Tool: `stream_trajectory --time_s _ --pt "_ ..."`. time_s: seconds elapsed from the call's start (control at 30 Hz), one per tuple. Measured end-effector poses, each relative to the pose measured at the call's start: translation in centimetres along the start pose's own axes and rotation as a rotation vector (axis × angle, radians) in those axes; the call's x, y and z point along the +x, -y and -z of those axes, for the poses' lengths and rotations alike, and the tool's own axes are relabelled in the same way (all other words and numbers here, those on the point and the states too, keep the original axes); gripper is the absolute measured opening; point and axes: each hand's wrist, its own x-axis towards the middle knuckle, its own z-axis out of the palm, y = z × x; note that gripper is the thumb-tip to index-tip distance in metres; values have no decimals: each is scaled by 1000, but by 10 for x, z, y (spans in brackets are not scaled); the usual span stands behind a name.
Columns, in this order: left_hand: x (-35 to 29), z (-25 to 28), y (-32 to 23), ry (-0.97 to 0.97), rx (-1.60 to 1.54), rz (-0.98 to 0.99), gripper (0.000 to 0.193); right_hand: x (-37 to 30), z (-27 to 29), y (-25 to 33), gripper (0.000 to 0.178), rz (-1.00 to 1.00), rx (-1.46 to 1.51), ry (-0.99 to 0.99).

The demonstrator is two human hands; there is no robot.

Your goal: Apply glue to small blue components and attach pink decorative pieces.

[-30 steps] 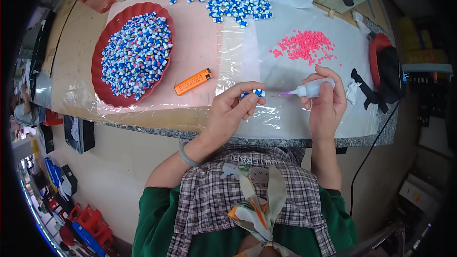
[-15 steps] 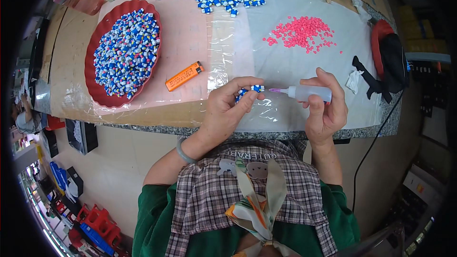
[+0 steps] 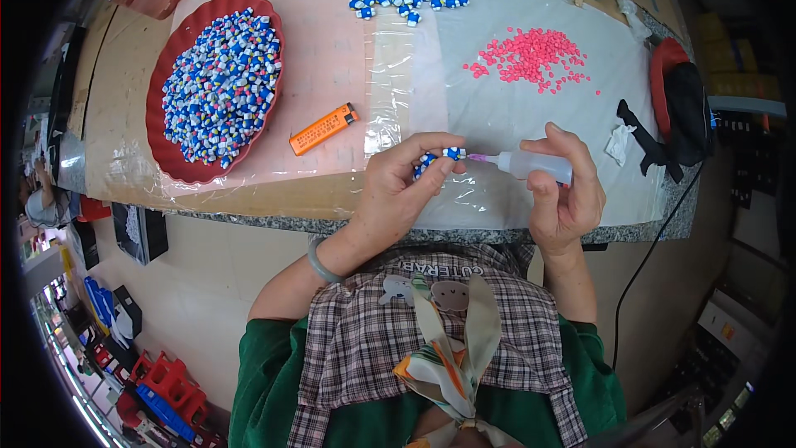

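Left hand (image 3: 396,181), blue-white pieces (image 3: 453,153) pinched, lighter (image 3: 322,129) between hand and bowl (image 3: 155,112)

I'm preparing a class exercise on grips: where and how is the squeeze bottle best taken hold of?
Probably around the wide, rounded body of the squeeze bottle, coming from the right, as the right hand does. It is held nearly level, its thin pinkish nozzle pointing left toward the blue-and-white piece in the left hand. Gripping there should leave the nozzle free.
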Motion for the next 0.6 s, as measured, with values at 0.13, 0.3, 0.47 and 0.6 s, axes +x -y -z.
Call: stream_trajectory --time_s 0.13,0.3,0.47,0.6 --pt "0 0 0 5 -9 -6 25 2 0 1 42 67 -36 7" --pt "0 1 1 12 9 -12 25 4 1 7 43 94 -60 28" --pt "0 1 2 7 21 -14 25 3 1 6 44 119 -81 31" --pt "1 1 1 18 34 0 25 2 0 5 45 90 -62 27"
